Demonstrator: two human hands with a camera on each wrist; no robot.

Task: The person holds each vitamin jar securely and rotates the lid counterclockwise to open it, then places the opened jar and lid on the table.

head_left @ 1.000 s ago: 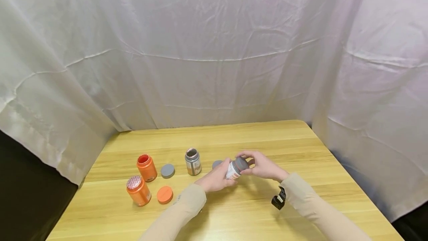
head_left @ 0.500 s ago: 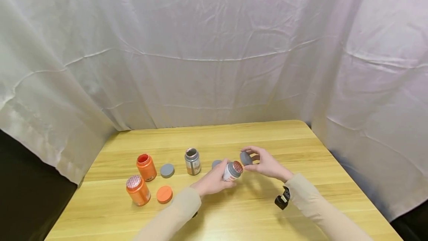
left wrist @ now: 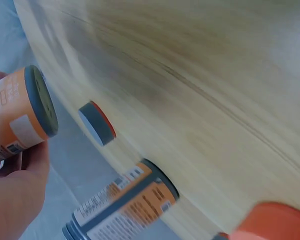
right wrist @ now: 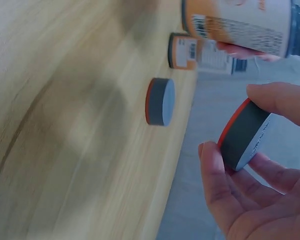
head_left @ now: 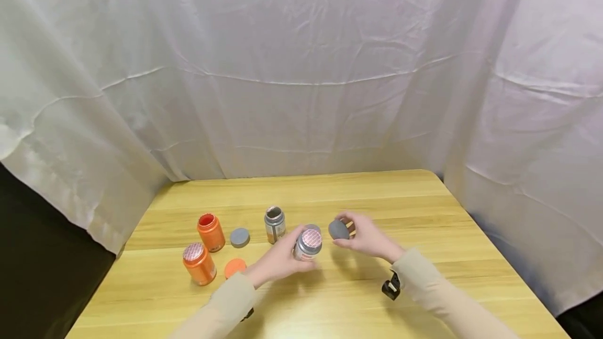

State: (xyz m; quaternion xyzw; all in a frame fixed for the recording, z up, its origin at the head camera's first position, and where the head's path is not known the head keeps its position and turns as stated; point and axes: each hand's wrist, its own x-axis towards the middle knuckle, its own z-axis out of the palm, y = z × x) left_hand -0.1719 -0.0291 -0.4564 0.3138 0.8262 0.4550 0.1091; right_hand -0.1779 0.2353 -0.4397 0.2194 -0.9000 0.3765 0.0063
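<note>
My left hand (head_left: 279, 259) grips a grey plastic bottle (head_left: 308, 245) with a white and orange label. Pinkish patterned foil covers its uncapped mouth, and it is held above the table. To its right, my right hand (head_left: 369, 238) pinches a grey screw cap (head_left: 338, 229) by its rim; the right wrist view shows a red lower edge on this cap (right wrist: 244, 134). A second grey cap (right wrist: 160, 102) lies on the table, mostly hidden behind the held bottle in the head view. Just left of that bottle stands another grey bottle (head_left: 275, 228), its mouth uncovered.
Two orange bottles stand on the left: one is open (head_left: 210, 233), the nearer one foil-sealed (head_left: 199, 264). Beside them lie a grey cap (head_left: 239, 237) and an orange cap (head_left: 234, 267), partly overlapped by the left arm. A pale curtain (head_left: 301, 119) surrounds the wooden table (head_left: 377, 192).
The right hand has taken the cap off the bottle, baring the foil. Since then the left hand has moved left and turned the bottle more upright, widening the gap from the cap.
</note>
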